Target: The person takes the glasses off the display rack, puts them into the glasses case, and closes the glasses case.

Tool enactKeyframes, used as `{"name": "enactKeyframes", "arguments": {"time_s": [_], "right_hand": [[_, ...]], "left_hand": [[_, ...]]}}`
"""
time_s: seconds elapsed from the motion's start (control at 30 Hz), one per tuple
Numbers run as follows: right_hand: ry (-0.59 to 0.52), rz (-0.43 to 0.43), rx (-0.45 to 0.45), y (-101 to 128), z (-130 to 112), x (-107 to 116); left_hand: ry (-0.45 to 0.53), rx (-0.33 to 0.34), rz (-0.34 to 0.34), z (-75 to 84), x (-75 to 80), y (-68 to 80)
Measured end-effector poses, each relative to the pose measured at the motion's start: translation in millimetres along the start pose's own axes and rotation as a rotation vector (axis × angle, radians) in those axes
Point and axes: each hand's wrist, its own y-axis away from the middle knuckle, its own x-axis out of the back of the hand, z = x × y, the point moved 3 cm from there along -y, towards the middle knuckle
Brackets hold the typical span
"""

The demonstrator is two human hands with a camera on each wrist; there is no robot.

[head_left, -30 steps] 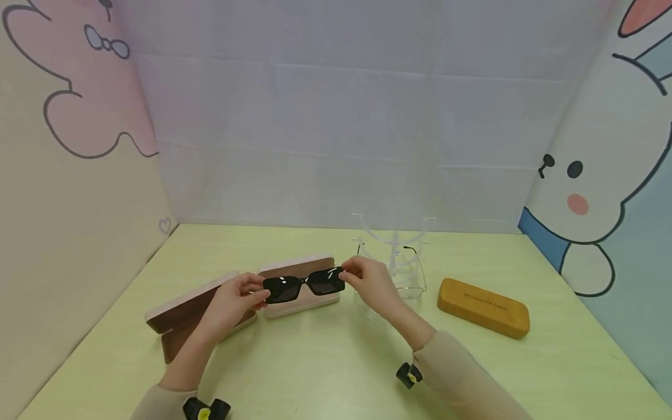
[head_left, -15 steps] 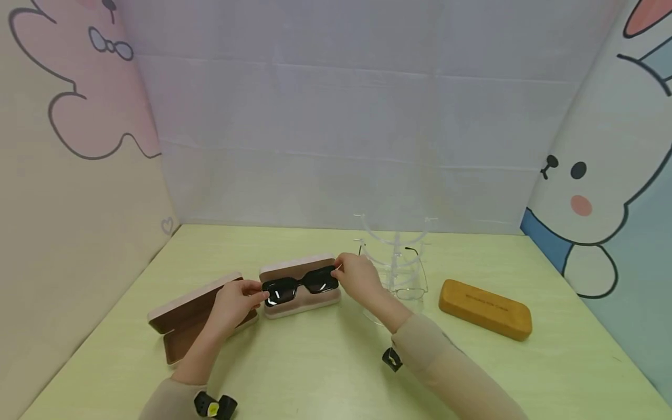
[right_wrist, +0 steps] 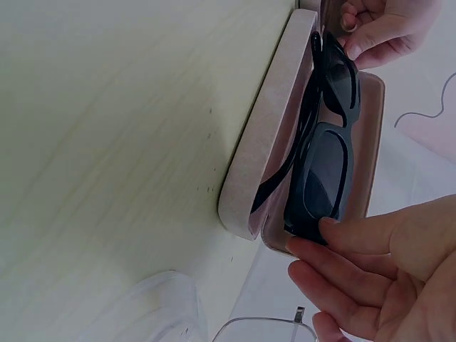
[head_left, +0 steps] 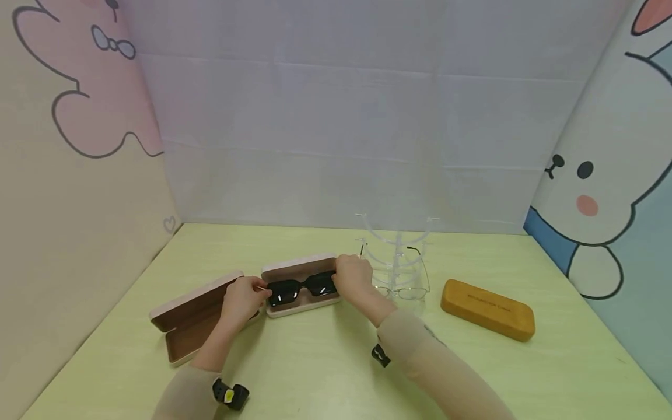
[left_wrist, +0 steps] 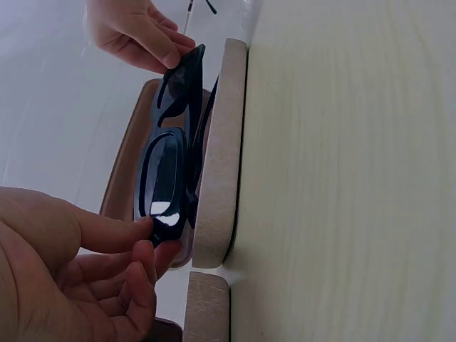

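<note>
Black sunglasses (head_left: 301, 287) now lowered into pink case (head_left: 300, 307) by hands.

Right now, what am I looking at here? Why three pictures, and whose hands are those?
A person is working with bare hands, wearing cameras. The wide picture comes from the head; the two close ones from each wrist. The left hand and right hand each pinch one end of black sunglasses, which sit partly inside an open pink case. On the pale green table are also a second open case, a clear stand carrying thin wire-framed glasses, and a closed tan case.
</note>
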Motion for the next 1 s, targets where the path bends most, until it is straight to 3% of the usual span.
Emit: {"name": "enactKeyframes", "arguments": {"time_s": [0.17,0.47,1.0], "right_hand": [[0.072,0.010,0.014,-0.9,-2.0,-4.9],[0.077,0.037,0.003,-2.4,-0.1,-9.9],[-0.116,0.093,-0.050,-5.9,7.1,-2.7]], "left_hand": [[-0.012,0.023,0.021,-2.5,-4.5,-3.2],[-0.021,0.032,0.061,-2.6,-3.8,-3.2],[-0.012,0.037,0.100,-0.9,4.9,3.3]]}}
